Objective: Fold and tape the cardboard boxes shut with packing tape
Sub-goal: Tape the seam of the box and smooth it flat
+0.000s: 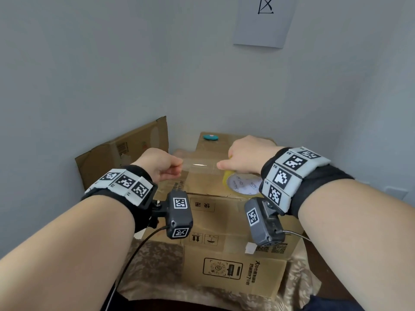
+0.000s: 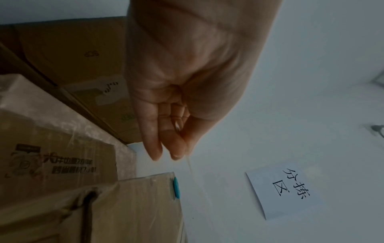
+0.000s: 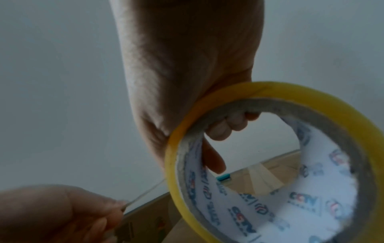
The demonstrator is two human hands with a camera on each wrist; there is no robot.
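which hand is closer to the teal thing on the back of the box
Right. The right hand, holding the tape roll, sits just in front of the teal thing to its right. The left hand, pinching the tape end, is farther off to its left.

The box (image 1: 224,223) is matt brown cardboard, printed in black, with glossy clear tape strips across its top. The tape roll (image 3: 270,164) is glossy yellowish plastic film on a printed white paper core. The pulled strip (image 1: 199,165) is clear and shiny. The cloth (image 1: 155,261) under the box looks soft and patterned. The wall sheet (image 2: 288,189) is matt white paper.
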